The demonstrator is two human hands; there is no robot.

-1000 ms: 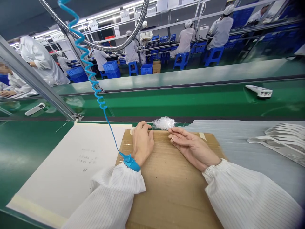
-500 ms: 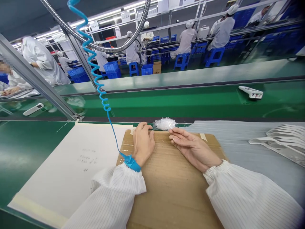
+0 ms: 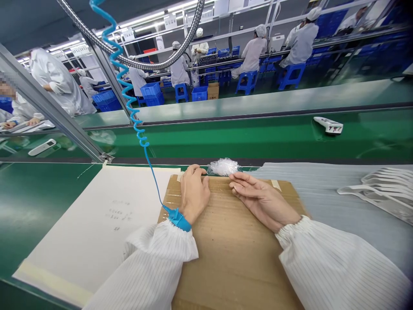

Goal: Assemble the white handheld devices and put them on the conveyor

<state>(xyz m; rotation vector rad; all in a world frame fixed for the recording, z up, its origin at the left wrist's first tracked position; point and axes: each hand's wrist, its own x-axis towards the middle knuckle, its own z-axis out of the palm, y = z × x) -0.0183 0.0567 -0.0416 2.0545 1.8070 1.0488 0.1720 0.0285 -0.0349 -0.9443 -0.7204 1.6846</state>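
My left hand rests palm down on a brown cardboard sheet, fingers loosely bent, tips at the sheet's far edge, holding nothing. A blue wrist strap with a coiled blue cord is on that wrist. My right hand lies on its side on the cardboard, fingers stretched out together and empty. Between the two sets of fingertips, just beyond the cardboard, sits a small heap of clear plastic pieces. Neither hand touches the heap.
A white paper sheet lies left of the cardboard. Grey foam sheeting with stacked white plastic parts is on the right. On the green conveyor beyond ride a white device and another. A metal hose hangs overhead; other workers sit behind.
The white device on the conveyor has travelled leftward, as has the one at far left. The coiled cord has swayed slightly. Both my hands stay where they were.
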